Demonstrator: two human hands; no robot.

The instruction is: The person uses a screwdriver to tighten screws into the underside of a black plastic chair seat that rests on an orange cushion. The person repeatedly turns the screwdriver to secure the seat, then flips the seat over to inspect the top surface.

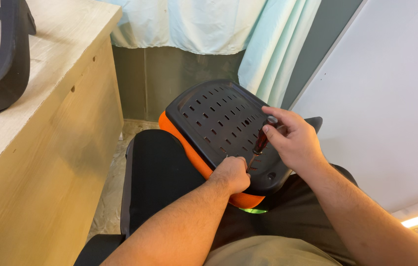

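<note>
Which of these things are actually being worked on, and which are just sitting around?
In use:
- black slotted seat panel with orange padding
- screwdriver, held by the right hand
- left hand, steadying at the screwdriver's tip

Lying about:
- wooden bench
- black curved chair part on the bench
- pale green curtain

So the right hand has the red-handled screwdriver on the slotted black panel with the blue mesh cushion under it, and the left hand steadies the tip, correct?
Not quite: the head view shows the cushion is orange, not blue. The rest holds: the right hand grips the red-handled screwdriver on the slotted black panel, and the left hand is at its tip.
</note>
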